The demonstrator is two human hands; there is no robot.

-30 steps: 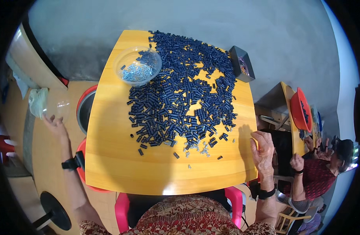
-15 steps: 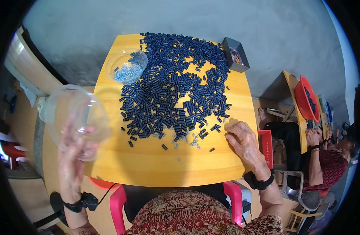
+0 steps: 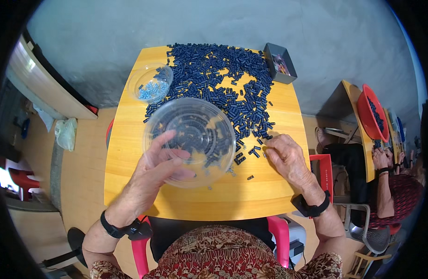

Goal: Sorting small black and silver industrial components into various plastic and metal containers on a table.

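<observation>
A round clear plastic bowl [image 3: 209, 174] is in my left hand [image 3: 153, 169], held tilted above the near-left part of the table. Its see-through wall lies over many short dark blue plastic pieces [image 3: 200, 69] spread across the tabletop. My right hand [image 3: 289, 159] rests at the right side of the table, fingers curled and close together, beside a few loose dark pieces [image 3: 255, 151]. Whether anything is inside those fingers is hidden. Tiny silvery metal bits [image 3: 231, 172] lie near the front of the heap.
Another clear bowl [image 3: 138, 74], with small bluish-silver parts and dark pieces, stands at the far left of the wooden table [image 3: 200, 204]. A dark grey box [image 3: 290, 76] sits at the far right corner. Rightward, another person works beside a red basin [image 3: 366, 109].
My left hand has brought the clear bowl rightward from beyond the table's left edge to over the front of the heap. The right hand has stayed at the table's right side.
</observation>
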